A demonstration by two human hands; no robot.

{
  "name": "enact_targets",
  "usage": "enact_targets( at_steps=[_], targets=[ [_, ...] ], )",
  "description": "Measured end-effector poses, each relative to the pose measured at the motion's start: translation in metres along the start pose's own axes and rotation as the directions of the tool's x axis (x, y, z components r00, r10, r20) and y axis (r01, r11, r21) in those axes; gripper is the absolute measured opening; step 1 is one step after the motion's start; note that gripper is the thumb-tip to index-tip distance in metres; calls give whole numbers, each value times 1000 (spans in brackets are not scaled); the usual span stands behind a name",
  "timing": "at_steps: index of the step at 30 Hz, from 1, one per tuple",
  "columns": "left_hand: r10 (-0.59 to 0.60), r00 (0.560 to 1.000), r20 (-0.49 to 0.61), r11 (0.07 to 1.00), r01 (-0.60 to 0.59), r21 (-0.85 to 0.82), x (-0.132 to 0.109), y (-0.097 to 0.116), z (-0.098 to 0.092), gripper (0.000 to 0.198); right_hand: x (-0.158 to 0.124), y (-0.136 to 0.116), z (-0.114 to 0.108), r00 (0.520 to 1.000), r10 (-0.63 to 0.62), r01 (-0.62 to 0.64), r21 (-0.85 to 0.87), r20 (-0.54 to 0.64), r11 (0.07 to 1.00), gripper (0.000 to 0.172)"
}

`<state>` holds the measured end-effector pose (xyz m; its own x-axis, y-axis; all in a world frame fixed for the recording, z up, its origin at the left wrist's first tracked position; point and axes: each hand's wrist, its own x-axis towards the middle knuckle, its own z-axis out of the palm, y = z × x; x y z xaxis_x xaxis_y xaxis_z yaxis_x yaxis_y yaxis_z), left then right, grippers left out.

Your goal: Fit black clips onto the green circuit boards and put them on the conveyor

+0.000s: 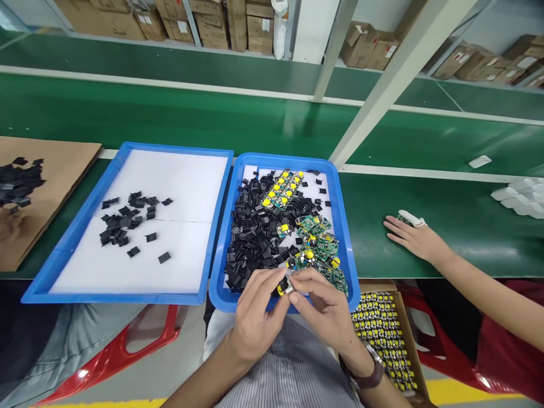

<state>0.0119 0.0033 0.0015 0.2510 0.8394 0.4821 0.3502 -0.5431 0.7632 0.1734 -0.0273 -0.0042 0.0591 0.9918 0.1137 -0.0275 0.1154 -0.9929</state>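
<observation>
Over the near edge of a blue-rimmed tray (349, 226), my left hand (259, 309) and my right hand (323, 306) meet. Between their fingertips is a small circuit board (285, 286) with a yellow part and a black piece on it. Both hands pinch it, and the fingers hide much of it. Just beyond lie a heap of small black plastic pieces (250, 238) and loose green circuit boards (323, 246) with yellow parts. Joined strips of boards (283, 190) rest on top of the heap at the far end.
To the left, another blue tray (219, 226) holds scattered black pieces (123, 224). A cardboard box (402, 317) of yellow-topped boards stands low at right. A co-worker's hand (419, 238) rests on the green bench. More black pieces (19, 181) lie on cardboard (63, 170) at far left.
</observation>
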Motion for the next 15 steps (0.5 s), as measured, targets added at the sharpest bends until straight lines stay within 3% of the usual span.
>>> enact_targets(
  at_steps=[5,9,12,15],
  targets=[
    [61,998,-13,998,-61,-8,1,-4,-2,52,-1,-4,7,998,-29,25,-80,-47,996,32],
    [159,987,-9,987,-159,-6,8,-3,7,54,3,-9,4,990,-96,82,-130,-107,988,28],
    [151,984,94,987,-155,39,20,-4,14,57,15,-3,-34,976,-89,34,-263,-200,964,16],
    [102,975,196,972,-140,189,29,-14,14,51,37,11,-110,910,-75,-178,-547,-409,818,26]
  ],
)
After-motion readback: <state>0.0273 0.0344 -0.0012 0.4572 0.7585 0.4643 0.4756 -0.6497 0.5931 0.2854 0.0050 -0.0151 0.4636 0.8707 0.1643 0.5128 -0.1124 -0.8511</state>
